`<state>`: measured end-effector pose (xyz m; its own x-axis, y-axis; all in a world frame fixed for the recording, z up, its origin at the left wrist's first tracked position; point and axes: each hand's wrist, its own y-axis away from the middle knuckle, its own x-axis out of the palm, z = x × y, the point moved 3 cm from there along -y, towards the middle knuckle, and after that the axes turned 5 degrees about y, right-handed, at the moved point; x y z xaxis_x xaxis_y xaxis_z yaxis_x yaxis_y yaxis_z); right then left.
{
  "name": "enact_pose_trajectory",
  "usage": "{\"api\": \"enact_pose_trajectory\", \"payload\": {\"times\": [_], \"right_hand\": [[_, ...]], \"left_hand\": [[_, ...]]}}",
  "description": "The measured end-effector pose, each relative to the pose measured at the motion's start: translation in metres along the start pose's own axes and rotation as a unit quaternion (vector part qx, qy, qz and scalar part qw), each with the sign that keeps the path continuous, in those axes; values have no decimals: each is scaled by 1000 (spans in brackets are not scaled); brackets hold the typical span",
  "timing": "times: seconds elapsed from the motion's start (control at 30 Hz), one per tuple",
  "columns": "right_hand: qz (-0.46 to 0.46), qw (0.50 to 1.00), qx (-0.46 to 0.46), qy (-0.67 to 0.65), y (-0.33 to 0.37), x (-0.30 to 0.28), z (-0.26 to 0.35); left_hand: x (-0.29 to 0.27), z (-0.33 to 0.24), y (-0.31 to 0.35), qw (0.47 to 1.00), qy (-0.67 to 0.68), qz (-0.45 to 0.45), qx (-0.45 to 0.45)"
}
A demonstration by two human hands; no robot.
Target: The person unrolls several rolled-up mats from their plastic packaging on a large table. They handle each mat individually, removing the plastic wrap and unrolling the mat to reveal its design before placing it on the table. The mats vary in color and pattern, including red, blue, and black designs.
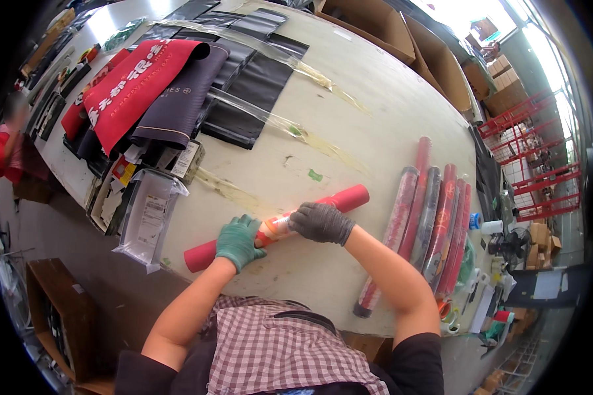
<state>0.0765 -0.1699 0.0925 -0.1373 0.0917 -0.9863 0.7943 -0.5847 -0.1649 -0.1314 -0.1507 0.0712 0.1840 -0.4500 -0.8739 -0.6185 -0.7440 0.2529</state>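
Observation:
A red rolled-up mat (350, 198) lies slantwise on the table in front of me, its right end farther away. Around its middle shows a paler orange and white printed part. My left hand (239, 242), in a green glove, is closed over the roll left of its middle, thumb along the near side. In a dark grey glove, my right hand (321, 224) curls its fingers onto the roll right of that printed part. Its fingertips are partly hidden, so I cannot tell whether something small is pinched there.
Several wrapped rolls (434, 227) lie side by side at the right. Flat mats, one red (138, 82), are piled at the far left beside black plastic bags (247, 99). A white open box (153, 217) sits at the left edge. Cartons (375, 29) stand beyond the table (349, 79); scissors (449, 316) lie near right.

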Motion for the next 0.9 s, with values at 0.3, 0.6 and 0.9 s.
{"api": "enact_pose_trajectory", "payload": {"times": [0.3,0.6,0.9], "right_hand": [[50,995,74,47,-12,6,6],[-36,810,457,-366,-20,1,-11],[19,955,224,-191,2,12,-11]], "left_hand": [[-1,2,-4,999,15,20,-21],[-1,-5,8,1000,-11,-21,-17],[-1,-4,3,1000,-11,-8,-4]]}}
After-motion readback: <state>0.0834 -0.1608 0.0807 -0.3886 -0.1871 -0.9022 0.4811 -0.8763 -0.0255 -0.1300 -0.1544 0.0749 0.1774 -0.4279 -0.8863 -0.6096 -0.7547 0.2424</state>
